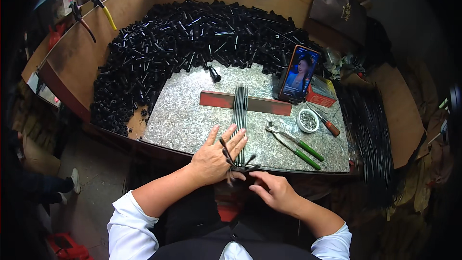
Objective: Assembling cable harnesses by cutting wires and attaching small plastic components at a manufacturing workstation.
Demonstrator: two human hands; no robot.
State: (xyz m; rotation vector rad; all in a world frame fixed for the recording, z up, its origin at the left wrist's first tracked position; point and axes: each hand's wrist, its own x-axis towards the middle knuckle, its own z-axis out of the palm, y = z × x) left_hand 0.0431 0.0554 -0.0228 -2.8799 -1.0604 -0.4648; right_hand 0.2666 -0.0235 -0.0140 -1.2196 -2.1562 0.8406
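A bundle of thin dark metal rods [240, 110] lies lengthwise across a red metal bar [216, 99] on the speckled metal work plate [187, 115]. My left hand [214, 156] rests flat, fingers spread, on the near end of the bundle. A black tie [239, 167] wraps around that end and passes between my left fingers. My right hand [272, 190] sits just below the plate's near edge, pinching the loose end of the tie.
A big heap of short black tubes [187, 38] rings the plate's far and left sides. Green-handled pliers [294, 145], a small bowl of metal bits [308, 120], a screwdriver [327, 124] and a propped phone [299, 73] are at right. Long black rods [370, 130] lie far right.
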